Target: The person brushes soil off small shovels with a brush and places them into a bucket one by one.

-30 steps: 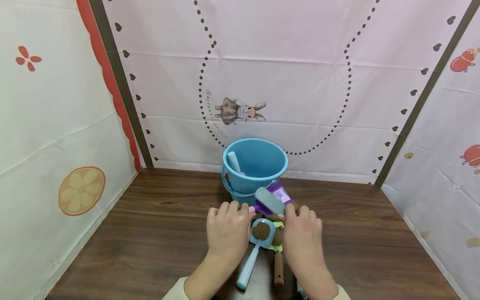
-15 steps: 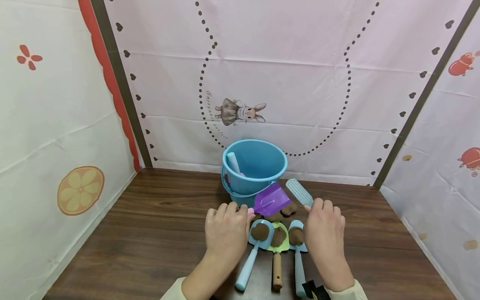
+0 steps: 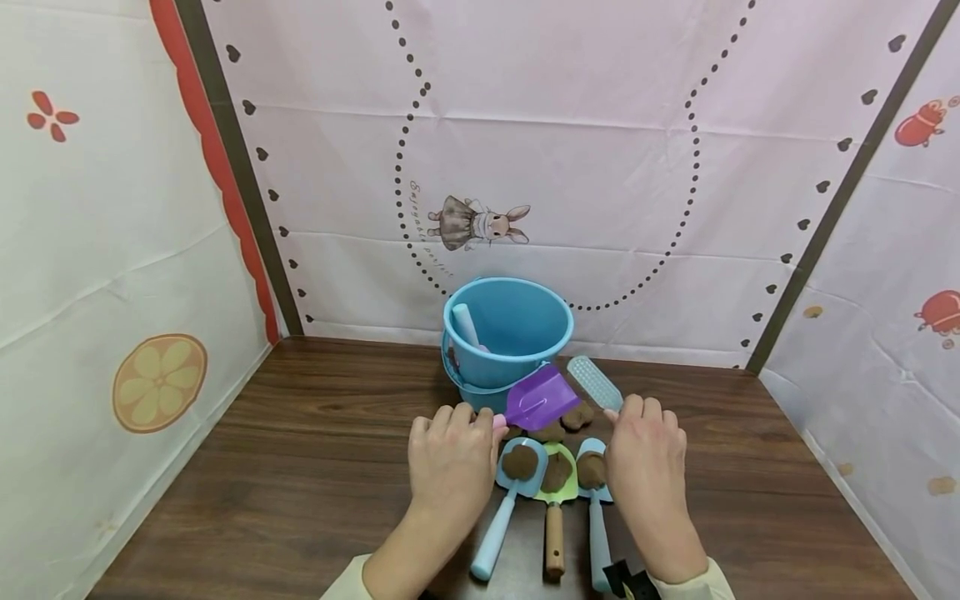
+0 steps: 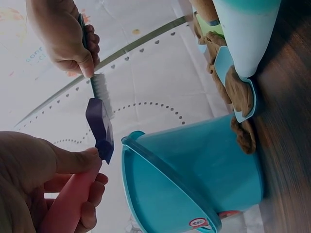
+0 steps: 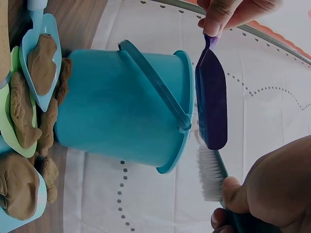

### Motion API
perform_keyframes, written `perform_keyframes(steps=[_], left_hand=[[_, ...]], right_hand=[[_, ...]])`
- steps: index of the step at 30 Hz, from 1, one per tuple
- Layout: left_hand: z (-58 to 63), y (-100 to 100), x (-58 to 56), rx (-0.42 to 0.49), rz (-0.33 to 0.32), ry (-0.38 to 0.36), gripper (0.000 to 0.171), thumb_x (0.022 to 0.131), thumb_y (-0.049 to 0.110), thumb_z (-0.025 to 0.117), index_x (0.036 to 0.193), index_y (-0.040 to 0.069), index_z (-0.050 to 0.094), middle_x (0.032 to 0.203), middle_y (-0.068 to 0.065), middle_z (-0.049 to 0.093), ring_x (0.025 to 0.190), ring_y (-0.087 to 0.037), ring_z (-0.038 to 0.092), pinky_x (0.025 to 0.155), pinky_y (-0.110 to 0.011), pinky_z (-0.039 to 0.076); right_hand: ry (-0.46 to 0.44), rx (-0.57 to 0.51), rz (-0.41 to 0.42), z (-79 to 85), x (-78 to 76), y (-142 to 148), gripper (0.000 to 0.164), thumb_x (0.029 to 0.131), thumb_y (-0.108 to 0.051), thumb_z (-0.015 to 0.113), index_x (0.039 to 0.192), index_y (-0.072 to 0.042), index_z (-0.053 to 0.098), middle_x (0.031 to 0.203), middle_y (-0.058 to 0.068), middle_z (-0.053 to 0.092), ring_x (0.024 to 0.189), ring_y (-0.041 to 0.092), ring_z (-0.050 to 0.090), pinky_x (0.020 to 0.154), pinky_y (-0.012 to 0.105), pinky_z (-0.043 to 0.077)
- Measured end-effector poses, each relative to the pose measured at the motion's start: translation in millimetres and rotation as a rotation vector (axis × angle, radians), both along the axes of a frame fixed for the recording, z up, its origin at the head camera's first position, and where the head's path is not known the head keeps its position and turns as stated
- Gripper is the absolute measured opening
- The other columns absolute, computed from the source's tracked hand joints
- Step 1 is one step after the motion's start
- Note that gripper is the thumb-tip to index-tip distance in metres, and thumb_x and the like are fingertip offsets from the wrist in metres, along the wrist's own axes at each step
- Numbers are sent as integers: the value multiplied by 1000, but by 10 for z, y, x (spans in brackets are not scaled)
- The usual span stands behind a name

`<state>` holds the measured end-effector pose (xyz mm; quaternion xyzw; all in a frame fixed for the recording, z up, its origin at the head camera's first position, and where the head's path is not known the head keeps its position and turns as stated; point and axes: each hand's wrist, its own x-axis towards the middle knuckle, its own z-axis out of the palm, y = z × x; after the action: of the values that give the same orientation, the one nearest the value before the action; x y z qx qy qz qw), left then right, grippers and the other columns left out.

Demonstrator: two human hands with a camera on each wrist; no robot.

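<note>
My left hand [image 3: 452, 462] grips the pink handle [image 4: 73, 201] of a small purple shovel [image 3: 542, 398], its blade held above the table in front of the bucket. My right hand [image 3: 648, 475] grips a brush [image 3: 596, 382] with a teal back; its white bristles [image 5: 210, 174] show in the right wrist view. Shovel and brush are apart in the head view. Below them lie two blue shovels, the left one [image 3: 495, 537] and the right one [image 3: 598, 542], with a green shovel [image 3: 554, 533] between. Each bears a brown clay-like lump [image 3: 519, 462].
A blue bucket [image 3: 491, 367] stands against the back cloth, a pale handle [image 3: 466, 323] sticking up inside it. More brown lumps [image 3: 577, 417] lie on the wooden table [image 3: 337, 467] before it. Printed cloth walls [image 3: 547, 75] enclose the back and both sides.
A second ago the brush lay across the purple shovel's blade. My right hand has since moved right with it, uncovering the right blue shovel. My left hand has barely moved.
</note>
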<state>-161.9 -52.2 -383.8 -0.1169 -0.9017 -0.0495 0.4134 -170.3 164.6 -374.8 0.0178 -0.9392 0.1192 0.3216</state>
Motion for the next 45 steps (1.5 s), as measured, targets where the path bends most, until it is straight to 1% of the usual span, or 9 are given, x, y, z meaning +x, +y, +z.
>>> perform_keyframes(steps=[5, 9, 13, 18, 21, 27, 32, 39, 45], left_hand=[[-1, -10, -6, 7, -12, -27, 30, 91, 42, 75, 86, 13, 79, 69, -4, 62, 64, -22, 58, 53, -35, 37], [18, -45, -22, 43, -55, -115, 30, 90, 44, 75, 87, 15, 80, 68, -2, 64, 60, -20, 58, 50, -31, 35], [31, -102, -74, 163, -94, -308, 29, 90, 49, 74, 90, 21, 81, 62, 7, 59, 53, -12, 52, 46, -27, 35], [26, -198, -175, 422, -175, -593, 29, 92, 51, 70, 96, 25, 82, 63, 14, 60, 54, -8, 50, 48, -30, 39], [12, -263, -248, 605, -302, -764, 34, 95, 49, 67, 88, 19, 81, 62, 9, 60, 57, -11, 49, 50, -30, 39], [-31, -355, -358, 1100, -687, -1213, 40, 101, 35, 64, 85, 0, 73, 66, -1, 59, 55, -8, 48, 52, -22, 41], [-23, -379, -371, 1345, -854, -1483, 34, 104, 35, 58, 89, 6, 68, 68, 3, 60, 54, -4, 52, 50, -18, 44], [-3, -379, -367, 1381, -872, -1513, 34, 104, 37, 57, 89, 8, 68, 68, 4, 60, 54, -4, 53, 51, -18, 44], [-45, -385, -380, 1376, -853, -1495, 34, 104, 36, 56, 89, 8, 68, 68, 3, 60, 54, -4, 53, 50, -19, 44]], right_hand=[[-22, -12, -3, 11, 1, 1, 31, 101, -17, 60, 79, 2, 49, 74, 17, 48, 64, 35, 45, 55, 45, 36], [-9, -28, 1, 38, 20, 16, 30, 101, -16, 61, 81, 3, 50, 74, 18, 48, 65, 38, 46, 56, 47, 37], [41, -50, 0, 70, 35, 48, 29, 98, -14, 65, 81, 4, 49, 73, 17, 46, 64, 38, 46, 55, 47, 37], [71, -63, -3, 97, 45, 71, 30, 96, -13, 67, 79, 3, 49, 70, 15, 43, 60, 34, 41, 54, 43, 35], [74, -71, 3, 105, 47, 73, 30, 97, -13, 67, 79, 2, 48, 70, 14, 42, 60, 32, 40, 54, 41, 33], [99, -74, 24, 127, 59, 57, 31, 97, -14, 66, 78, 1, 46, 70, 13, 41, 60, 33, 40, 55, 41, 33], [108, -77, 42, 156, 78, 37, 30, 97, -13, 66, 79, 1, 46, 70, 13, 41, 61, 33, 41, 55, 41, 32], [95, -91, 46, 169, 90, 23, 29, 98, -14, 65, 80, 2, 48, 71, 14, 41, 61, 33, 41, 55, 42, 34], [-4, -110, 94, 157, 125, -85, 26, 99, -17, 64, 88, 4, 53, 74, 13, 45, 67, 33, 47, 61, 46, 42]])
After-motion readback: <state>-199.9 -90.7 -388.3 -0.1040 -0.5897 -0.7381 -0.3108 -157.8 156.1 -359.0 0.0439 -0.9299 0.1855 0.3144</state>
